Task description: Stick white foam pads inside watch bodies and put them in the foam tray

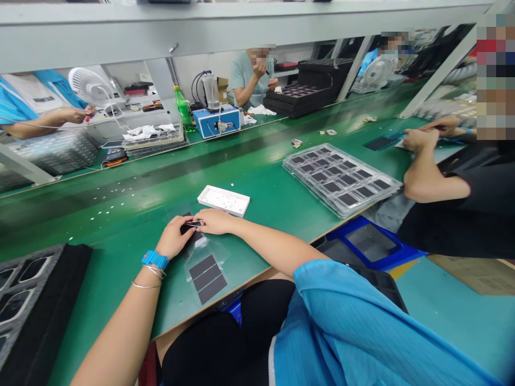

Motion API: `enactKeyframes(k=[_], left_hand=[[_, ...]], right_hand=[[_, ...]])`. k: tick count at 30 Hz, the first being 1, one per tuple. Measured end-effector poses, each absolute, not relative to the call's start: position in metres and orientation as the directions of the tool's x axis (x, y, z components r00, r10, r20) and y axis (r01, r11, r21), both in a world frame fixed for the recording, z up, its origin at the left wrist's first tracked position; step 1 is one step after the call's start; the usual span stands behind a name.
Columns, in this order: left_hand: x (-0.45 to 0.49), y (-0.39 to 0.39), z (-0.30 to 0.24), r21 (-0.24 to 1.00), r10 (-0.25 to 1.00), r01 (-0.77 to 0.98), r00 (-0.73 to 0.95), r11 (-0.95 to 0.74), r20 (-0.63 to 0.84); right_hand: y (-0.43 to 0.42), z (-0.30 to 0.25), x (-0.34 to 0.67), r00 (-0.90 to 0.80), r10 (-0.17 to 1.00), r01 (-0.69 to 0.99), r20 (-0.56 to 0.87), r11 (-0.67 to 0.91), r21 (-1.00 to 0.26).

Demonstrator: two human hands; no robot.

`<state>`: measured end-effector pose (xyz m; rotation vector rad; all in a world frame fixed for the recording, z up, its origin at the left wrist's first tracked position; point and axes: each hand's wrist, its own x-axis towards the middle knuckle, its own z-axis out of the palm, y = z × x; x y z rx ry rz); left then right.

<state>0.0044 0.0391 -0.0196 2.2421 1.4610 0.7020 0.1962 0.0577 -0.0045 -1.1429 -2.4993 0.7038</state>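
My left hand (173,238) and my right hand (215,221) meet over the green bench. Between their fingertips they pinch a thin, flat, dark piece (193,223) with a light edge; its exact kind is too small to make out. Beneath them lies a clear film sheet with dark rectangular strips (208,279), some partly covered by my hands. Just beyond my right hand sits a shallow white box (223,209), with small specks inside.
Black foam holding framed panels (52,300) stands at the left. Stacked clear trays (308,190) with dark squares lie to the right, near a co-worker's hands (422,138). Small white scraps (112,206) dot the bench. Behind are a blue machine (217,122) and a green bottle (183,110).
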Motion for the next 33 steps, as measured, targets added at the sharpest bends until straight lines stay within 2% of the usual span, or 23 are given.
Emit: enactKeyframes(k=[33], left_hand=[[0.0033, 0.0401, -0.0209, 0.538, 0.911, 0.737, 0.352, -0.410, 0.213]], right_hand=[[0.0568, -0.0037, 0.1960, -0.633, 0.773, 0.634, 0.044, 0.550, -0.543]])
